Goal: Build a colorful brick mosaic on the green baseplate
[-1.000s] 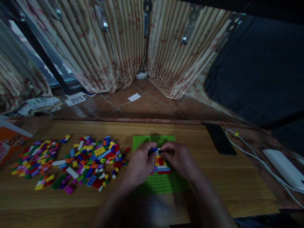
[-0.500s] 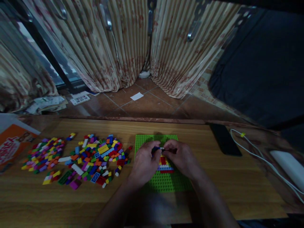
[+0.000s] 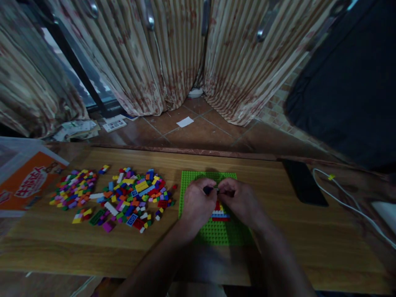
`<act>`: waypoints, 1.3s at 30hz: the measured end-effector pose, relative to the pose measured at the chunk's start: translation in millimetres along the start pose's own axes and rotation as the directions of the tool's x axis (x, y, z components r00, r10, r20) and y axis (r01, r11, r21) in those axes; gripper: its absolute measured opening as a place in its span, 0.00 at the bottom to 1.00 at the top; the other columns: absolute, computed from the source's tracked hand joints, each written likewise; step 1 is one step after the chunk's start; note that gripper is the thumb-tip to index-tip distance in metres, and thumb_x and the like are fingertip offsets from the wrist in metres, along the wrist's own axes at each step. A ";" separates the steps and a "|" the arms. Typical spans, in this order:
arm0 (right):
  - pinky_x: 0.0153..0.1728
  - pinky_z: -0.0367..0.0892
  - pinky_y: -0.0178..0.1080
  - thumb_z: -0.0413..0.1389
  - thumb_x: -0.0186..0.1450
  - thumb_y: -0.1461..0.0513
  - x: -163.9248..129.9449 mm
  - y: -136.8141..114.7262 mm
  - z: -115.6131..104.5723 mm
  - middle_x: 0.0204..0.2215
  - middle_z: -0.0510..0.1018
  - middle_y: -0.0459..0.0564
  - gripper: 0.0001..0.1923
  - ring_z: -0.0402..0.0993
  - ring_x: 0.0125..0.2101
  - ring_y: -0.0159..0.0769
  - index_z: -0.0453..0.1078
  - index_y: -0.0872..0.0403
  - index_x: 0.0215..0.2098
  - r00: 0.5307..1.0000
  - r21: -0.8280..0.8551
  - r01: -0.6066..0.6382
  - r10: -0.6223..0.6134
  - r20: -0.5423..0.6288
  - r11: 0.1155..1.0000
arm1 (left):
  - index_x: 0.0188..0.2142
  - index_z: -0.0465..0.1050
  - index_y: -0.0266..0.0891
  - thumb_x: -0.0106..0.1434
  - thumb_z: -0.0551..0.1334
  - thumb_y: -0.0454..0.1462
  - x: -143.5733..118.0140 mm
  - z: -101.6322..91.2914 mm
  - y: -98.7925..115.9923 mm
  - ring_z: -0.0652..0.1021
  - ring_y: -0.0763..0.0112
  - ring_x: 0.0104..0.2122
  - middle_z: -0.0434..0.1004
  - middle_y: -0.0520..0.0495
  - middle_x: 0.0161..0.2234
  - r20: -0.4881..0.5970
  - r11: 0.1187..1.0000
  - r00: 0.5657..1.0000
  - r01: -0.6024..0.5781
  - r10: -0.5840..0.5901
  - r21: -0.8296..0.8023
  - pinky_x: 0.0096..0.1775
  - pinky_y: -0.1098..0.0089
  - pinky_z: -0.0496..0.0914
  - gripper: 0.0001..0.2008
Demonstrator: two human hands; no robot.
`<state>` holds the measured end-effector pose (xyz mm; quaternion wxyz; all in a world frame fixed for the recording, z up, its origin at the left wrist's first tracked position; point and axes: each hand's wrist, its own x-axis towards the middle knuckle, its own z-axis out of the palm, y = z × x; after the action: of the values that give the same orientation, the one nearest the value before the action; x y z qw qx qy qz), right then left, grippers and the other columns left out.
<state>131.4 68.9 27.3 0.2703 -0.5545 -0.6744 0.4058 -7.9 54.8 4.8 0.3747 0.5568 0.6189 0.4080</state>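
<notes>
Studded green plastic baseplate [image 3: 216, 236] on wood-grained worktop [image 3: 309, 243], blocky coloured bricks [image 3: 220, 215] upon it, left hand [image 3: 199, 199] pinching small dark-blue brick [image 3: 207, 190] near them, right hand [image 3: 240, 200] with fingertips nearly closed, its hold I cannot tell

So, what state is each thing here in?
Left hand: curled, grip partly hidden
Right hand: curled, grip partly hidden
Green baseplate: flat, partly covered
Brick build: stacked, partly hidden
Loose bricks: scattered in clusters
Phone-like slab: flat, face dark
Striped curtains: hanging in folds
</notes>
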 end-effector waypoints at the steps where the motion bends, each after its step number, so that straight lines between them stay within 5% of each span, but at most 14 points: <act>1: 0.29 0.64 0.36 0.55 0.55 0.64 -0.3 0.3 -1.3 0.24 0.76 0.44 0.03 0.72 0.26 0.33 0.69 0.53 0.29 1.000 0.016 -0.001 0.001 0.014 1.000 | 0.37 0.78 0.40 0.57 0.60 0.31 -0.6 0.2 -0.9 0.79 0.65 0.39 0.82 0.46 0.38 -0.006 1.000 1.000 -0.012 0.012 0.000 0.44 0.64 0.73 0.10; 4: 0.31 0.66 0.37 0.59 0.55 0.61 -0.7 1.0 -7.8 0.25 0.77 0.44 0.05 0.73 0.28 0.34 0.70 0.53 0.30 1.000 0.117 -0.001 0.005 -0.030 0.993 | 0.39 0.77 0.40 0.58 0.61 0.32 -3.5 -3.6 -2.3 0.79 0.64 0.41 0.81 0.46 0.38 -0.004 0.999 0.999 -0.034 0.034 -0.004 0.46 0.63 0.72 0.10; 8: 0.31 0.66 0.37 0.62 0.53 0.57 1.1 -1.1 -19.8 0.26 0.76 0.45 0.09 0.72 0.27 0.34 0.72 0.53 0.29 0.958 0.239 0.022 0.047 -0.281 0.971 | 0.46 0.75 0.40 0.63 0.60 0.37 -7.4 -19.4 -2.4 0.78 0.64 0.44 0.80 0.45 0.44 0.010 0.992 0.997 -0.071 0.073 -0.109 0.48 0.64 0.71 0.12; 11: 0.31 0.66 0.37 0.63 0.53 0.57 2.4 -5.1 -24.6 0.25 0.76 0.45 0.09 0.71 0.27 0.33 0.72 0.53 0.29 0.898 0.263 0.030 0.089 -0.431 0.964 | 0.47 0.73 0.40 0.65 0.59 0.40 -4.8 -35.8 -4.2 0.78 0.65 0.45 0.79 0.45 0.45 -0.069 0.966 0.991 -0.129 0.117 -0.222 0.49 0.66 0.70 0.13; 14: 0.32 0.66 0.37 0.64 0.53 0.56 2.3 -9.8 -22.2 0.27 0.77 0.45 0.10 0.72 0.28 0.34 0.73 0.53 0.30 0.882 0.272 0.022 0.110 -0.459 0.962 | 0.45 0.74 0.39 0.65 0.60 0.41 1.5 -53.3 -4.2 0.78 0.66 0.44 0.79 0.45 0.44 -0.171 0.927 0.979 -0.163 0.110 -0.337 0.47 0.67 0.70 0.12; 21: 0.33 0.68 0.37 0.64 0.54 0.55 -0.5 -23.4 0.2 0.28 0.79 0.45 0.10 0.74 0.29 0.34 0.75 0.52 0.31 0.908 0.224 0.017 0.079 -0.412 0.974 | 0.41 0.76 0.37 0.66 0.57 0.44 12.9 -105.9 2.0 0.78 0.71 0.33 0.80 0.48 0.30 -0.458 0.867 0.888 -0.251 0.030 -0.430 0.40 0.70 0.70 0.14; 25: 0.32 0.69 0.36 0.63 0.57 0.55 -3.9 -38.6 21.9 0.29 0.80 0.46 0.09 0.74 0.29 0.35 0.76 0.52 0.32 0.958 0.181 0.050 0.004 -0.287 0.982 | 0.38 0.76 0.37 0.65 0.58 0.46 17.6 -141.3 -2.4 0.77 0.74 0.28 0.76 0.50 0.25 -0.577 0.729 0.803 -0.303 -0.152 -0.614 0.36 0.72 0.70 0.15; 31: 0.32 0.68 0.36 0.57 0.64 0.56 -12.5 -64.9 66.3 0.30 0.79 0.46 0.08 0.75 0.31 0.35 0.75 0.50 0.35 0.985 0.018 0.173 -0.173 -0.027 0.985 | 0.34 0.74 0.34 0.58 0.62 0.41 13.8 -174.9 -5.4 0.73 0.78 0.22 0.73 0.53 0.23 -0.431 0.471 0.799 -0.214 -0.420 -0.856 0.31 0.76 0.68 0.11; 35: 0.38 0.67 0.38 0.54 0.66 0.62 -13.1 -68.1 96.6 0.33 0.78 0.47 0.07 0.74 0.36 0.36 0.75 0.50 0.36 0.931 -0.117 0.362 -0.351 0.104 0.925 | 0.34 0.74 0.34 0.54 0.65 0.38 9.2 -185.3 -8.2 0.73 0.79 0.22 0.73 0.53 0.23 -0.408 0.469 0.810 -0.191 -0.420 -0.862 0.29 0.77 0.67 0.10; 39: 0.40 0.67 0.40 0.53 0.65 0.65 -12.3 -61.4 115.7 0.35 0.76 0.49 0.09 0.73 0.38 0.38 0.75 0.51 0.38 0.915 -0.304 0.401 -0.365 0.169 0.864 | 0.34 0.75 0.33 0.52 0.66 0.38 6.0 -190.5 -12.8 0.73 0.80 0.22 0.73 0.53 0.23 -0.374 0.496 0.828 -0.137 -0.417 -0.857 0.28 0.78 0.66 0.11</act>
<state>7.6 24.9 19.7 0.2120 -0.4248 -0.8430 0.2530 -188.4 43.4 66.5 0.4434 0.1031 0.4573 0.7639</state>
